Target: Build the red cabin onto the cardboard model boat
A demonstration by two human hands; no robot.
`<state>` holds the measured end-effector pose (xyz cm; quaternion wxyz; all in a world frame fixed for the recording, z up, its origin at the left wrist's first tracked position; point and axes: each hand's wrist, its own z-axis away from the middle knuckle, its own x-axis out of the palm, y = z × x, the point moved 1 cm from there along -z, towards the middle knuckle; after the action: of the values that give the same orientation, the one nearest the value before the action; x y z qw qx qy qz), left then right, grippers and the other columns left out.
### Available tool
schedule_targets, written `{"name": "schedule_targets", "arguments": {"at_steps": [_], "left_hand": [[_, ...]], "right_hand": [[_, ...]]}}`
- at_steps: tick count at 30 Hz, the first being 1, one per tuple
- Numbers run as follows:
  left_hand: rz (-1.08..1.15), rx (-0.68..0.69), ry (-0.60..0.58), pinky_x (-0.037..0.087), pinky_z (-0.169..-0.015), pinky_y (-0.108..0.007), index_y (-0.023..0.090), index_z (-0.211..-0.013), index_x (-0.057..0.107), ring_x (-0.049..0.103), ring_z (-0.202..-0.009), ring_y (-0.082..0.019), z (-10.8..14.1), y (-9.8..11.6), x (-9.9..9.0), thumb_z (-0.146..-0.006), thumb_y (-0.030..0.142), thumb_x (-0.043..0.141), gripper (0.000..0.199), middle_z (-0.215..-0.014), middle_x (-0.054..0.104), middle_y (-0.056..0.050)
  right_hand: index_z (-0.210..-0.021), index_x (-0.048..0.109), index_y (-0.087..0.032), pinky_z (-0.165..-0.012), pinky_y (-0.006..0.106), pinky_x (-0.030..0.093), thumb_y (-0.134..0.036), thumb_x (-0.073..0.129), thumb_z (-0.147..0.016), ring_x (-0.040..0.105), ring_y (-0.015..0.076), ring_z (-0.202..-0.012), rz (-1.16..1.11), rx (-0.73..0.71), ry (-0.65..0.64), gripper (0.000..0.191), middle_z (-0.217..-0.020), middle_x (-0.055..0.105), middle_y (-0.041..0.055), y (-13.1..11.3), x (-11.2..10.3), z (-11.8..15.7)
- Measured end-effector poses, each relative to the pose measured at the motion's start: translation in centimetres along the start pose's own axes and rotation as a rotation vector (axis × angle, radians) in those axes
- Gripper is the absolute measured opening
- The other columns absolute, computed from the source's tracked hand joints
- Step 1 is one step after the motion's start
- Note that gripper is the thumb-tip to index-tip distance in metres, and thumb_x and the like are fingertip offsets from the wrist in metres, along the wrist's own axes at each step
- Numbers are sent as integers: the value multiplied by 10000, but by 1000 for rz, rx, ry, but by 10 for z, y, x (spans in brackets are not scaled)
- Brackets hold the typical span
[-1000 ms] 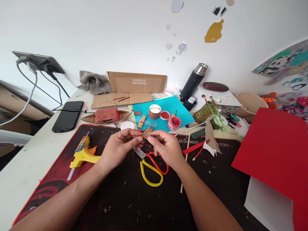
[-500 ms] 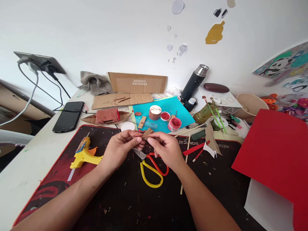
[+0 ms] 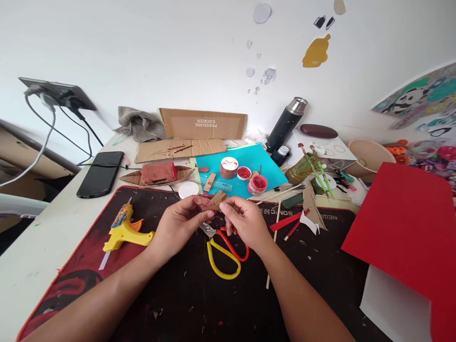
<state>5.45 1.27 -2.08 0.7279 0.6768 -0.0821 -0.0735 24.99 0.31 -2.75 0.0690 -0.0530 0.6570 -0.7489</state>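
Between my two hands is a small brown piece of cardboard (image 3: 218,199), part of it covered by fingers. My left hand (image 3: 181,219) pinches its left side, and my right hand (image 3: 245,219) grips its right end between thumb and fingers. Just under the hands lie scissors (image 3: 225,256) with one red and one yellow handle, their blades partly hidden by my left hand. A yellow glue gun (image 3: 124,230) rests on the dark mat (image 3: 171,304) to the left. Behind it sits a cardboard boat (image 3: 156,174) with a reddish-brown cabin.
Paint jars (image 3: 257,184) stand on a turquoise sheet (image 3: 263,156) behind the hands. A phone (image 3: 100,174) lies at the left. Red sheet material (image 3: 402,223) covers the right side. A dark thermos (image 3: 287,124) leans at the back, near cardboard sheets (image 3: 203,123).
The cardboard piece has turned slightly, so more of its front edge shows between the fingers. My left thumb has shifted a little. The scissors and glue gun stay in place.
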Motion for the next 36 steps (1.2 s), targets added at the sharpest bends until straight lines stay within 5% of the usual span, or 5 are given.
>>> {"name": "schedule_targets", "arguments": {"at_steps": [9, 17, 23, 30, 36], "left_hand": [[-153, 30, 14, 618, -847, -363, 232, -928, 831, 777, -910, -276, -6, 6, -9, -796, 517, 930, 329, -967, 851, -71], [412, -226, -10, 625, -684, -264, 169, -794, 829, 734, -680, -152, -10, -6, -4, -608, 341, 1082, 358, -836, 837, -60], [559, -376, 13, 614, -629, -197, 175, -788, 862, 746, -667, -135, -11, -8, -4, -498, 327, 1129, 423, -740, 802, -40], [59, 16, -59, 628, -865, -305, 247, -1064, 873, 792, -939, -217, -12, 1, -14, -765, 366, 993, 344, -1028, 857, -52], [-445, 264, -70, 584, -857, -310, 252, -986, 866, 799, -920, -227, -7, 3, -14, -942, 355, 784, 138, -985, 869, -32]], "right_hand": [[-831, 688, -220, -467, 249, 395, -552, 715, -986, 549, 125, -421, 81, -21, 76, 367, -533, 577, -59, 2, -2, 0], [-825, 664, -221, -435, 232, 370, -609, 759, -927, 539, 123, -393, -73, 29, 12, 412, -483, 515, -88, 0, -1, -2], [-837, 655, -218, -431, 227, 375, -627, 774, -908, 544, 120, -387, -168, 78, -34, 431, -489, 499, -101, 2, -1, -2], [-846, 658, -213, -449, 228, 378, -557, 712, -965, 541, 114, -399, -42, 61, -1, 368, -495, 536, -86, 5, -3, -2], [-938, 701, -209, -495, 238, 424, -479, 679, -998, 564, 119, -440, 72, 41, -39, 277, -554, 577, -76, 3, 0, 1]]}}
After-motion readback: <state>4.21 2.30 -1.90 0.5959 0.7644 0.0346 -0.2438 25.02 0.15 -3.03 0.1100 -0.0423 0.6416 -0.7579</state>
